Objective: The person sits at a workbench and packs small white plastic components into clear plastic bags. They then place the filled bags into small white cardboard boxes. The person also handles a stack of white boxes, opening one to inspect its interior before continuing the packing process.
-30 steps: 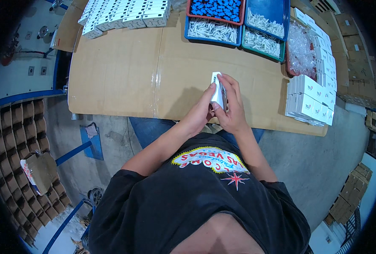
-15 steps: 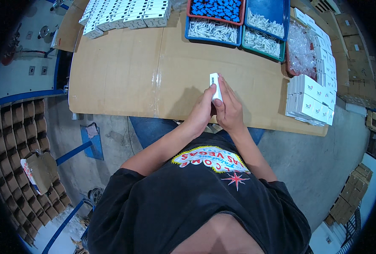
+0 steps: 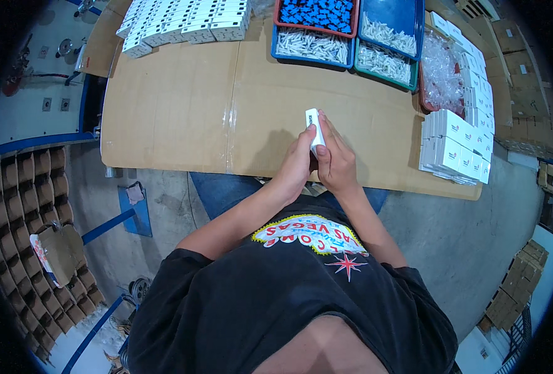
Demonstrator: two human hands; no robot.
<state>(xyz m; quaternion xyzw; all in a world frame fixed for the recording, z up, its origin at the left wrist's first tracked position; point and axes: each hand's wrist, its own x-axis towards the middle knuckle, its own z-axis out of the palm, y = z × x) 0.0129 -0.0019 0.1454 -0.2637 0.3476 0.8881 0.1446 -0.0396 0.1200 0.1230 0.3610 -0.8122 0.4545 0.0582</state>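
A small white box [image 3: 315,128] stands upright between my two hands, a little above the near part of the cardboard-covered table [image 3: 176,112]. From its left side my left hand [image 3: 298,159] grips it, thumb along the edge. My right hand [image 3: 337,156] presses the other side with its fingers stretched up along the box and its thumb bent across the lower end. The underside of the box and some left-hand fingers are hidden.
Rows of white boxes [image 3: 186,22] stand far left. Stacked trays hold blue pieces [image 3: 317,14] and white slender pieces [image 3: 310,45]. To the right are a red tray of clear plastic bags [image 3: 441,75] and stacked white boxes [image 3: 454,149]. Cardboard dividers [image 3: 27,249] lie at left.
The white box has tilted and shifted very slightly to the left within my hands. Both hands keep their hold in almost the same place.
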